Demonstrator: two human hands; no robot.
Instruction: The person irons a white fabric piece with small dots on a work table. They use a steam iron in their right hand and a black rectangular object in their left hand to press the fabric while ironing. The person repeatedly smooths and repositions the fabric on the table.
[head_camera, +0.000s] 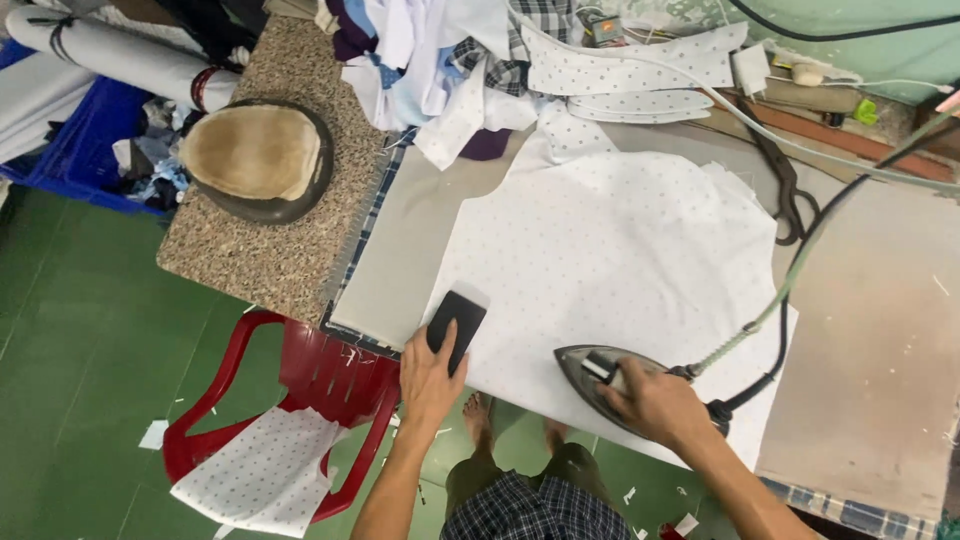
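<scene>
Our left hand (428, 375) presses a flat black block (455, 325), fingers together, pinning the white dotted fabric (610, 260) at the near edge; our right hand (655, 400) wraps the grey steam iron (600, 380) just right.

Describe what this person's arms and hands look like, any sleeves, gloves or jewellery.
Both forearms are bare, with no sleeves reaching into view. The left hand and the right hand are ungloved, and no ring, watch or bracelet shows on either wrist or the fingers. Lower down the person wears dark plaid shorts.
</scene>
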